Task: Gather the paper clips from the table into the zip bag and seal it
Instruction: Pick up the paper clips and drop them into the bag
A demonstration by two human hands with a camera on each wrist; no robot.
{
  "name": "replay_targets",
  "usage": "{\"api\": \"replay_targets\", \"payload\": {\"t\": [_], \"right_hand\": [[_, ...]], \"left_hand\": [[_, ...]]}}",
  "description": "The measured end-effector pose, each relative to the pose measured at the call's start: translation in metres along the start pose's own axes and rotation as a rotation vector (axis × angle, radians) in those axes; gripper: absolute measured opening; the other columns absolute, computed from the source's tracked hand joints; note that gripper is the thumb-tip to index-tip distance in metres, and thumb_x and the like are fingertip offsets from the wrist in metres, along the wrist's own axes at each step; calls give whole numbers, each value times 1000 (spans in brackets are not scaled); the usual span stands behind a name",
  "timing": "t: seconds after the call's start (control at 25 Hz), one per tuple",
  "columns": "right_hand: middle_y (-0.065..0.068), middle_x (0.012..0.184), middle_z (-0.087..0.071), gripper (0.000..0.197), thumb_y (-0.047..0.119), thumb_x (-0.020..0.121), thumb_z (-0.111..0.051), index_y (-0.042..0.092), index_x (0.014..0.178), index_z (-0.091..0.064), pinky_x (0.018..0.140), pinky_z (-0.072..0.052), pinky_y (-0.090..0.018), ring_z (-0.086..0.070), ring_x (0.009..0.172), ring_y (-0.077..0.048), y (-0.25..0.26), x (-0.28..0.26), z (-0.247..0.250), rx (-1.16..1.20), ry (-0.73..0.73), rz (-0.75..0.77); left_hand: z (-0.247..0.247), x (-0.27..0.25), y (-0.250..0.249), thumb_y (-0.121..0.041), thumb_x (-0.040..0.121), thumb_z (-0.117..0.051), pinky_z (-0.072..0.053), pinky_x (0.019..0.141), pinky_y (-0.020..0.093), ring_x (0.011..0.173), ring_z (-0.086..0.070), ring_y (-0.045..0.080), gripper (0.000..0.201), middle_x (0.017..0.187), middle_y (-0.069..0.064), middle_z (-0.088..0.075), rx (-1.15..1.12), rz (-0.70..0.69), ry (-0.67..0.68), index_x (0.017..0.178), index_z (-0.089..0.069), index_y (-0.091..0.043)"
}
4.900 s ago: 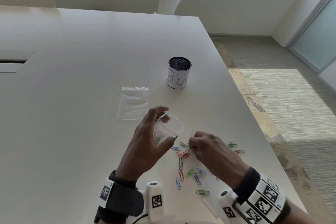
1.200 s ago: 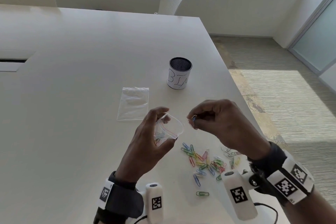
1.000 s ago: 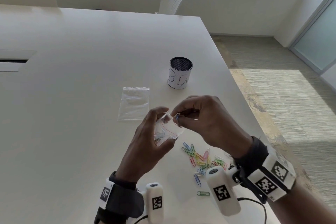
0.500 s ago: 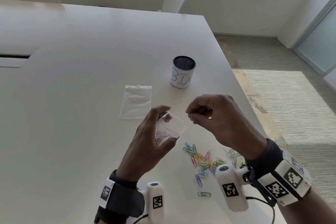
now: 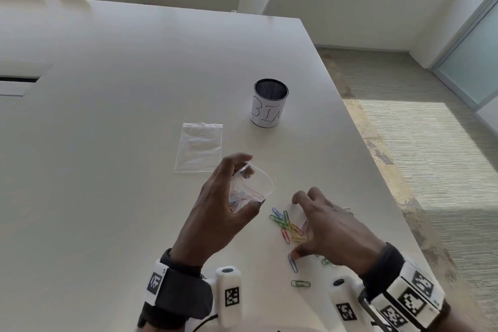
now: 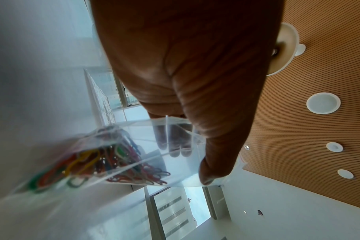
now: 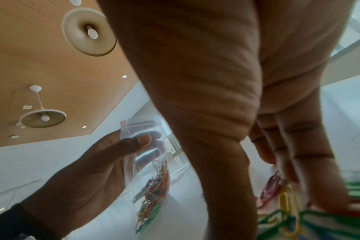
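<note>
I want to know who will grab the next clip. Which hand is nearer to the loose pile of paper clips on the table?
Right. The right hand is spread low over the paper clips, fingertips at them. The left hand is off to their left, raised, holding the open zip bag.

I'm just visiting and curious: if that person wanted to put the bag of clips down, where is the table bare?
Bare tabletop spreads left of the flat empty zip bag and beyond the mesh cup. It is crowded beside the right hand, where loose paper clips lie near the table edge. The left hand holds the open zip bag above the surface.
</note>
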State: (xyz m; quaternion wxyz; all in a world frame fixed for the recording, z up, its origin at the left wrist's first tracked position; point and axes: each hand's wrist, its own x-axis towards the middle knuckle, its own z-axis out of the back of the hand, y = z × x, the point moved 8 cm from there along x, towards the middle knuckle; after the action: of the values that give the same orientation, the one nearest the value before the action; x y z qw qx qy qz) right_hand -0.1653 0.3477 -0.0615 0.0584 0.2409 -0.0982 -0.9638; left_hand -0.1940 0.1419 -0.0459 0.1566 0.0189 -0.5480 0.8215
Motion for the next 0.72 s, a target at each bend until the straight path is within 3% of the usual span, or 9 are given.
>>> {"api": "replay_targets", "payload": {"t": [0.04,0.12,0.24,0.4,0.48,0.56,0.64,0.72], "right_hand": [[8,120,-46,82,50,72,-91,29,136,-45,62,-41,-16,-63,96,-12,0,3,-2,51,-8,-4],[10,110,-49,62,37,79,-89,25,129,-54,74,-48,-20,-60,90,-9,3,10,-3,146,-55,39],[10,108,-55,35,29,91,-80,24,122,-63,88,-53,-28,-60,95,-12,7,14,3,207,-160,120],[15,135,-51,58,56,90,-72,35,142,-55,101,-49,-24,-52,120,-5,21,5,7,106,-160,300],[18,144,-45,60,59,89,-70,40,143,-53,107,-46,-24,-43,130,-3,28,3,-1,39,-123,389],[17,139,-50,43,52,93,-70,38,133,-61,106,-47,-25,-44,128,-5,31,4,-6,31,-132,437],[14,124,-58,19,41,97,-69,32,114,-68,96,-53,-31,-52,117,-8,28,6,-4,47,-186,457],[14,119,-59,13,38,99,-66,31,110,-69,89,-54,-30,-56,114,-9,24,6,1,29,-218,454]], "left_hand": [[0,0,0,-22,87,-84,-60,91,24,134,-58,2,71,128,-20,-62,2,0,-2,143,-44,-37],[1,0,0,-21,87,-85,-58,90,20,133,-58,0,71,127,-20,-62,10,-4,-8,142,-44,-38],[0,0,-1,-20,87,-85,-58,90,21,133,-58,1,71,127,-20,-63,13,-9,-11,142,-45,-38],[1,0,-1,-22,87,-84,-54,90,14,133,-58,1,70,126,-20,-62,11,-21,-11,143,-43,-38],[1,0,-1,-22,87,-84,-53,91,13,133,-58,1,71,126,-19,-62,13,-25,-10,143,-43,-38],[1,0,-1,-21,88,-84,-53,92,13,134,-58,0,71,126,-19,-62,20,-23,-13,142,-43,-39],[2,-1,-1,-20,87,-84,-55,91,15,133,-58,-1,71,127,-19,-62,15,-19,-18,142,-43,-39],[2,-1,-1,-20,87,-84,-56,89,16,133,-58,-2,70,127,-19,-62,3,-15,-17,142,-44,-39]]}}
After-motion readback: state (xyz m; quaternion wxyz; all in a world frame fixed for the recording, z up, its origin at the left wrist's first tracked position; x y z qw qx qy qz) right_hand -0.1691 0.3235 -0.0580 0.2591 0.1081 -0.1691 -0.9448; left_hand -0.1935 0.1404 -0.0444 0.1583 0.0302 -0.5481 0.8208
